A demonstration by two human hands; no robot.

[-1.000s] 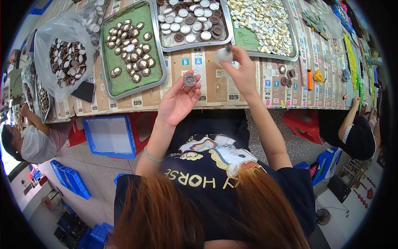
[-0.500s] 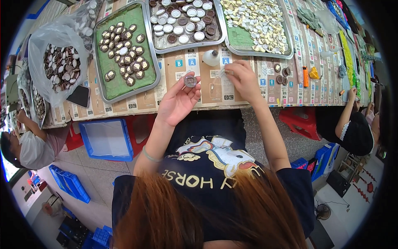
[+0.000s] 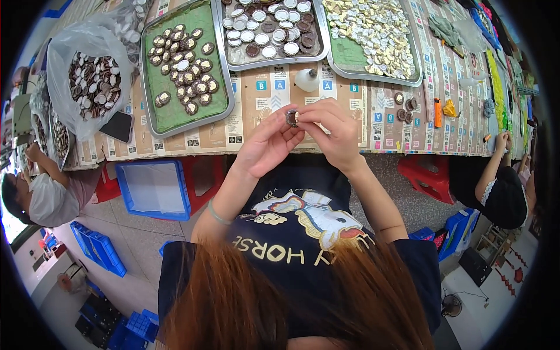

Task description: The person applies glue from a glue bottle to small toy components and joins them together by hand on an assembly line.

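Brown cap (image 3: 291,119): we are seeing it sitting tilted between the left hand (image 3: 268,144) and right hand (image 3: 336,132), its round shape giving no long axis.
Left grip: fingertips pinching its left side, palm facing up.
Right grip: fingertips pinching a pale piece (image 3: 296,116) at its right; neither hand is lying nearer.

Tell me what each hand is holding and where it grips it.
The left hand holds a small brown disc by its rim; the right hand is at its pale side, its grip unclear.
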